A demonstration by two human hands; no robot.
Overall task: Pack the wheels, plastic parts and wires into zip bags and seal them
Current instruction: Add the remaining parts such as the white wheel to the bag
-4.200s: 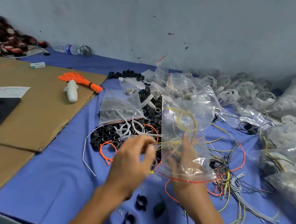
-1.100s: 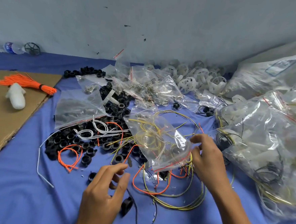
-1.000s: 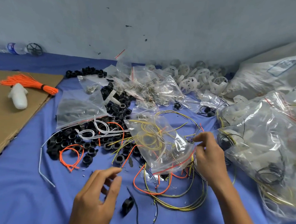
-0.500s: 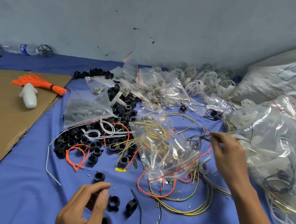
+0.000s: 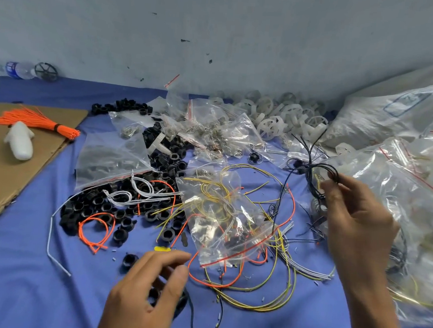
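A clear zip bag (image 5: 222, 215) with yellow wires inside lies on the blue cloth (image 5: 23, 278), its red-striped mouth toward me. My right hand (image 5: 355, 214) pinches a bundle of thin black wires (image 5: 312, 168) and holds it up above the cloth, right of that bag. My left hand (image 5: 147, 294) hovers low near the front, fingers loosely curled, holding nothing; small black plastic parts lie under it. Loose yellow, orange and grey wires (image 5: 260, 284) spread below the bag. Black plastic rings (image 5: 120, 203) are heaped to the left, white wheels (image 5: 272, 124) at the back.
Large filled zip bags (image 5: 399, 202) pile up on the right. Smaller bags of metal bits (image 5: 212, 132) lie behind. A cardboard sheet (image 5: 7, 172) at the left carries an orange wire bundle (image 5: 41, 123) and a white plastic piece (image 5: 21, 140). A water bottle (image 5: 17, 69) lies by the wall.
My right hand let go of the wire bag, reached right and lifted a bundle of black wires. The bag now lies on the cloth. My left hand dropped toward the front.
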